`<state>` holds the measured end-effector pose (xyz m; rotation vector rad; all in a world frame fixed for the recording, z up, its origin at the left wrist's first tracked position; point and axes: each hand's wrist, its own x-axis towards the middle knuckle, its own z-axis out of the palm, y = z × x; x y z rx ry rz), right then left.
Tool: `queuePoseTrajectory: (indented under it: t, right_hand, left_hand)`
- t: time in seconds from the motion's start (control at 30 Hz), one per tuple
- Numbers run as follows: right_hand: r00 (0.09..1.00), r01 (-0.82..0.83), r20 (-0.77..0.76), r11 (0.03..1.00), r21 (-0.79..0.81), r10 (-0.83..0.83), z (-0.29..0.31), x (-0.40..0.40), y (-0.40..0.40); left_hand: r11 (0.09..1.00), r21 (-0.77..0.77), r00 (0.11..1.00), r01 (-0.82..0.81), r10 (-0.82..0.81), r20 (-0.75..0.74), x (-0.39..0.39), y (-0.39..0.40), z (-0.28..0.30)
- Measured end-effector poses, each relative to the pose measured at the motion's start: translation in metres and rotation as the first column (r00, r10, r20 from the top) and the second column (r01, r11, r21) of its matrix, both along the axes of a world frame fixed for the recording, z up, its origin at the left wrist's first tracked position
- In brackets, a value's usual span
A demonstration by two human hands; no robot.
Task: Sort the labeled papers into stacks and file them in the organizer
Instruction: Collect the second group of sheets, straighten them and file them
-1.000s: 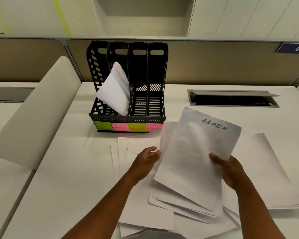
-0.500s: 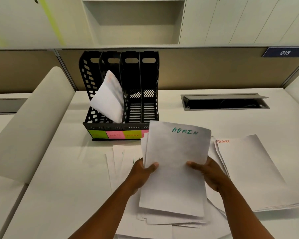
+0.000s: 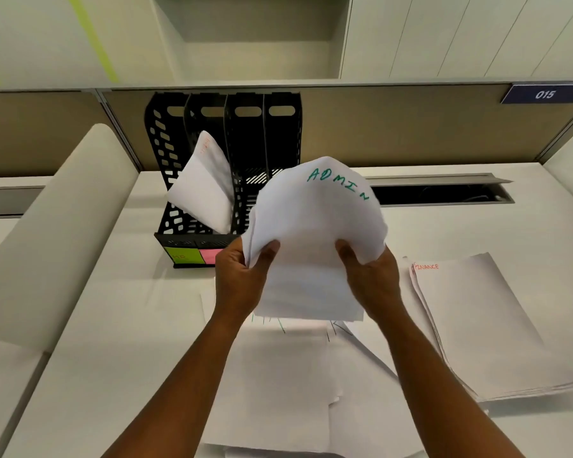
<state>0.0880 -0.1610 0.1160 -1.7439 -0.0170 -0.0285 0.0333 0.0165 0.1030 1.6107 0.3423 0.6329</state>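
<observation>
Left hand (image 3: 242, 279) closed on the left edge of the ADMIN stack (image 3: 315, 239), thumb on the front face, fingers behind. Right hand (image 3: 372, 279) clamped on the right edge the same way. Lifted clear of the desk (image 3: 90, 342) since half a second ago, when the stack stood lower with its bottom edge among the loose sheets; now carried up and forward, in front of the organizer (image 3: 225, 166), hiding its right front corner. Top of the stack bowed over into a dome, no longer flat. "ADMIN" in green marker across the curved top.

Behind the stack, black four-slot organizer, upright against the partition. Second slot from the left holding a leaning bundle of papers (image 3: 202, 186) with a faint orange word near the top, too blurred to read. On the organizer's front lip, a green sticky note (image 3: 182, 254) with faint writing, unreadable, and a pink note (image 3: 209, 255) just right of it, half covered by the left hand.

Right of the organizer, flat on the desk, a FINANCE pile (image 3: 477, 325), labelled in orange at its upper left corner. Nearer than the organizer, under the arms, loose sheets (image 3: 278, 375) overlapping, green strokes showing at their top edges.

Up on the partition, well right of the organizer, a blue plate (image 3: 544, 94) reading "015".
</observation>
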Motion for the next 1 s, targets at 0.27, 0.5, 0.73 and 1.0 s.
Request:
queuePoseTrajectory:
  t: [0.27,0.5,0.73,1.0]
  right_hand:
    - [0.982,-0.14,0.122,0.989,-0.045,0.145,-0.03,-0.03,0.042]
    - [0.964,-0.25,-0.147,0.942,-0.224,0.221,-0.088,-0.04,0.04]
    - [0.963,-0.268,-0.048,0.942,-0.203,0.264,-0.089,-0.051,0.053]
    - [0.777,-0.627,-0.253,0.673,-0.393,0.576,-0.135,-0.064,0.036]
  left_hand:
    - [0.995,-0.024,0.995,-0.095,0.096,0.015,-0.012,-0.014,-0.015]
    - [0.997,-0.023,0.983,-0.069,0.064,-0.174,-0.019,-0.001,-0.053]
    - [0.979,-0.081,0.972,-0.189,0.174,-0.155,-0.021,0.011,-0.058]
    - [0.994,-0.039,0.941,-0.099,0.081,-0.33,-0.033,0.04,-0.083]
